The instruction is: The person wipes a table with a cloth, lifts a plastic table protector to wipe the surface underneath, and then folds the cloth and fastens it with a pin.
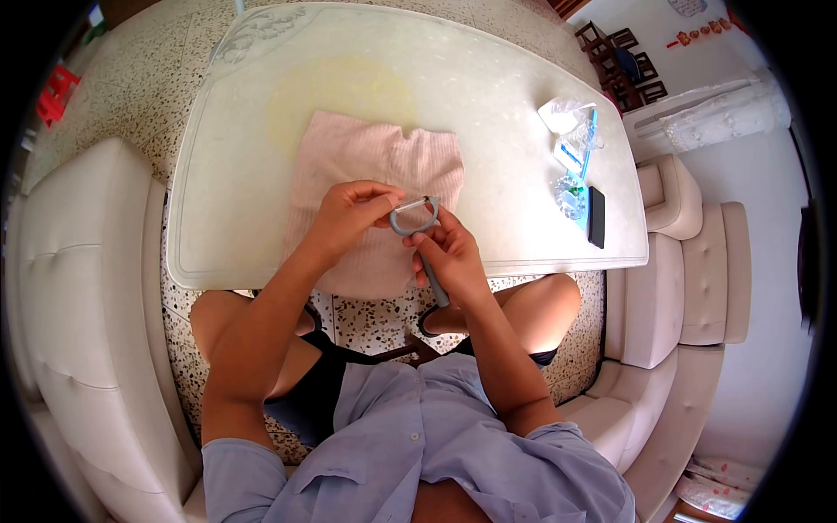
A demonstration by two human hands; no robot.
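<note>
A grey peeler-like tool [438,279] with a round frame and a metal strip across its top is held up over a pink ribbed cloth [377,157]. My right hand [453,257] has its fingers wrapped round the tool just below the frame, and the handle points down toward me. At the left end of the metal strip, the fingertips of my left hand [353,218] are pinched together on the tool's edge. The cloth lies spread on the pale table [235,174], its lower end hanging over the front edge.
On the table's right side are a black phone-like object [596,217], a clear glass dish [570,197], a blue-and-white box [568,155], a blue stick [590,135] and crumpled clear plastic [565,115]. Cream sofas [78,279] flank the table.
</note>
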